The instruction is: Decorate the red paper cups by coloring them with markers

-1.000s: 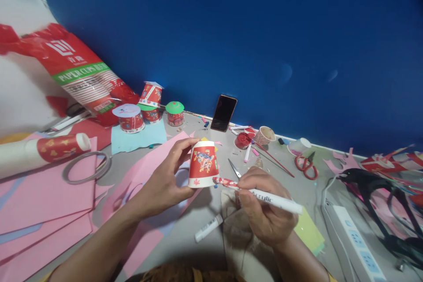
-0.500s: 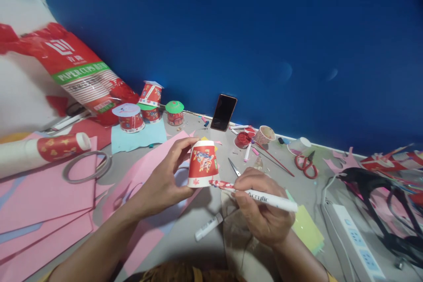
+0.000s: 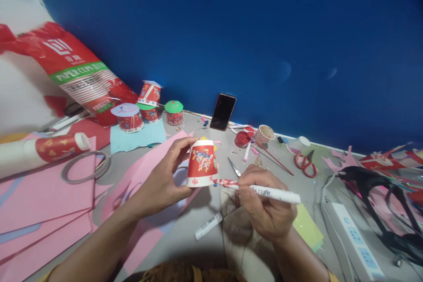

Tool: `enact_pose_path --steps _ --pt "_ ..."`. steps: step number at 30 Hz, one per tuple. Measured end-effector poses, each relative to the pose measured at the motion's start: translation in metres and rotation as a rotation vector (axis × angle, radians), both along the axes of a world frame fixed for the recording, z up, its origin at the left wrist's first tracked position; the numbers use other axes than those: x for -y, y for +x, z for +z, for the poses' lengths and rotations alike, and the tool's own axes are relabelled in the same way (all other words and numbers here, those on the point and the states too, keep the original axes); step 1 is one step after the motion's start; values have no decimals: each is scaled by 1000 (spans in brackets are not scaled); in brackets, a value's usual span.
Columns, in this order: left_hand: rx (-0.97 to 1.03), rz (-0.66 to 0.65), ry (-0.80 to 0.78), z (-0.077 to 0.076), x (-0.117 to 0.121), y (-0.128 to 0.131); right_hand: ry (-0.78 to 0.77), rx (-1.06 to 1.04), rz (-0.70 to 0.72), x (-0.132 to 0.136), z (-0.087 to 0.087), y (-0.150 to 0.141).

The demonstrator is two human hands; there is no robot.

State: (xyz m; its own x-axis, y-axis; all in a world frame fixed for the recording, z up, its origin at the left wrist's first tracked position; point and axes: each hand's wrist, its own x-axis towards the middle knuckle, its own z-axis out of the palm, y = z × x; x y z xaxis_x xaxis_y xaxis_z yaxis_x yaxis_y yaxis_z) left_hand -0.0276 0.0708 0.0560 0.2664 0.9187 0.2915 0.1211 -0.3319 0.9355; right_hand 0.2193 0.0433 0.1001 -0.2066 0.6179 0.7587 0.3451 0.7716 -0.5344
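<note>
My left hand (image 3: 165, 183) grips an upside-down red and white paper cup (image 3: 201, 163) with a colourful picture on its side, thumb below and fingers on top. My right hand (image 3: 264, 207) is closed round a white acrylic marker (image 3: 271, 193) whose red-stained tip touches the cup's lower rim on the right. Both hands hover above the grey table (image 3: 211, 211). A white marker cap (image 3: 208, 226) lies on the table just below the cup.
Pink paper sheets (image 3: 42, 202) and a tape ring (image 3: 86, 166) lie at left. Decorated cups (image 3: 130, 117) stand by a red paper-cup bag (image 3: 79, 77). A phone (image 3: 223, 111) leans on the blue wall. Red scissors (image 3: 306, 164), a paint cup (image 3: 243, 139) and a power strip (image 3: 353, 238) sit at right.
The marker tip has shifted slightly along the cup's lower rim and my right hand moved with it. The left hand keeps the cup almost still.
</note>
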Motion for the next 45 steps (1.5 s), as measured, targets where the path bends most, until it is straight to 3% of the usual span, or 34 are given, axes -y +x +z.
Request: enact_pose_path --steps 15,45 --pt "-3 -44 81 -8 0 -1 -22 -18 -4 1 1 -1" --pt "0 -50 98 -6 0 -1 -78 -53 57 5 -2 4"
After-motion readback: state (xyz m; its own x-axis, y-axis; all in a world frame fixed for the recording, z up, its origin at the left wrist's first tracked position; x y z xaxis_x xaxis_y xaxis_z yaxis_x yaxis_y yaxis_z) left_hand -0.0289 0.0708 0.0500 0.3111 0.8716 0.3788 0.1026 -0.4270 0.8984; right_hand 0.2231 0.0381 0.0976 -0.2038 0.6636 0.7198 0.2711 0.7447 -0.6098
